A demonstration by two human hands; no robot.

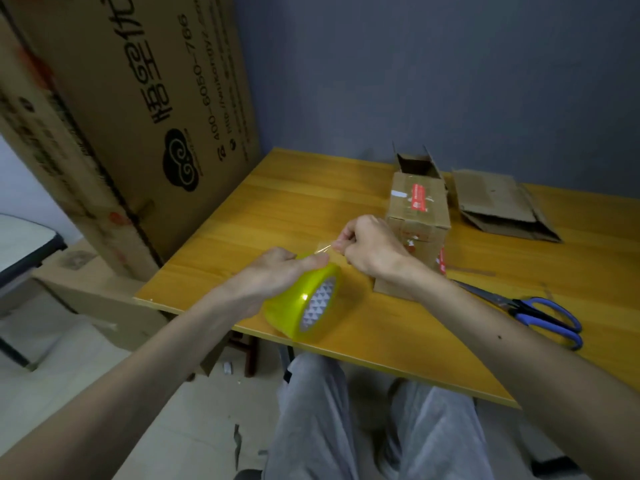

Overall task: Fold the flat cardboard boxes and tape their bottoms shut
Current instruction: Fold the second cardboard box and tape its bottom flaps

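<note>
The left hand (273, 271) is gripping the yellow-tinted roll of clear tape (304, 303) over the yellow wooden table's (311, 202) near edge; the right hand (367, 251) is pinching its free end; next, probably drawing a strip across to the small folded brown cardboard box (420, 209) lying just behind.

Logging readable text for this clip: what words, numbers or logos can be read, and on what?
"400-6060-766" (middle digits unsure): large brown cardboard carton leaning at left.
"http://...": same carton, rest blurred.
Big Chinese characters there: partly cut off.
Red labels on small brown cardboard box: too blurred.
</note>
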